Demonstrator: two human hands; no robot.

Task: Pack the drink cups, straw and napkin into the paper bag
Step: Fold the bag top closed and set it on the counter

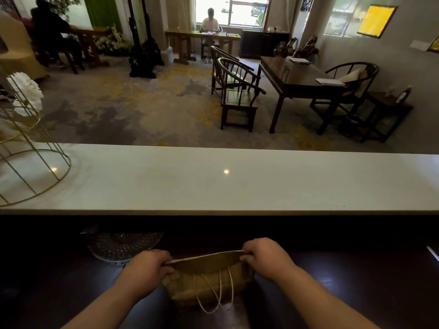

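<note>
While each hand pinches one end of the brown paper bag [209,279]'s mouth, left hand [148,267] and right hand [266,256] pull apart, likely opening it for packing, on the dark lower counter [344,276] near its front edge.

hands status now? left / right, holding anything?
Left hand: closed on the left end of the brown paper bag's top rim.
Right hand: closed on the right end of the same rim.

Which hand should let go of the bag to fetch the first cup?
Neither is clearly better: left hand and right hand each grip an end of the paper bag rim, and no cups are visible.
</note>
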